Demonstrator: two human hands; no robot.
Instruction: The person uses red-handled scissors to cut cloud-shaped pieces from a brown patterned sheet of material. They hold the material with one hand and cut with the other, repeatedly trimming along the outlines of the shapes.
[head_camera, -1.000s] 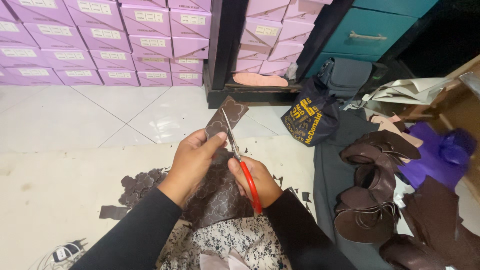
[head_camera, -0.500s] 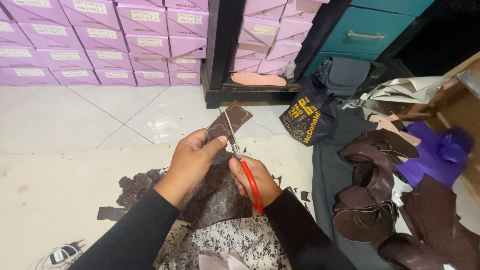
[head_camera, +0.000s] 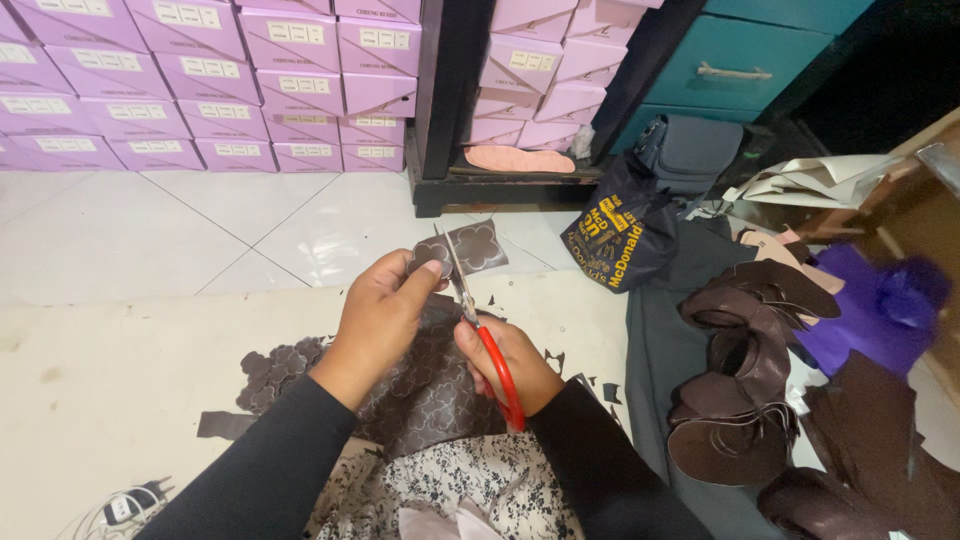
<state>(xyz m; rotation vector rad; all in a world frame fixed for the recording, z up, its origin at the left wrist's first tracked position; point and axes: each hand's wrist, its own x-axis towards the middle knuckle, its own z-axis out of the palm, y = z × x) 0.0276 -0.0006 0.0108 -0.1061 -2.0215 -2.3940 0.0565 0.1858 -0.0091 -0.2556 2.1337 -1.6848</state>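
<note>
White floor tiles (head_camera: 200, 215) stretch back to stacked lilac boxes (head_camera: 150, 80) and a dark shelf (head_camera: 450, 120), with a pale mat (head_camera: 130, 370) spread in front.

Over the mat both black-sleeved forearms reach forward from the bottom edge and meet at the middle. The left hand (head_camera: 385, 320) is raised, wrist slightly bent, thumb on top and fingers curled under, pinching a brown sheet (head_camera: 430, 385) marked with flower outlines; the sheet's upper end (head_camera: 478, 245) stands up past the thumb, and the rest drapes down over a floral lap.

The right hand (head_camera: 510, 365) sits just beside and below it, closed around the red handles of scissors (head_camera: 470, 310). Their blades point up and away, opened narrowly, with the sheet between them.

Cut brown flowers (head_camera: 275, 370) lie heaped on the mat left of the left arm. To the right, on grey cloth (head_camera: 660, 360), lie brown shoe pieces (head_camera: 745, 400), with a dark bag (head_camera: 620, 235) behind them.
</note>
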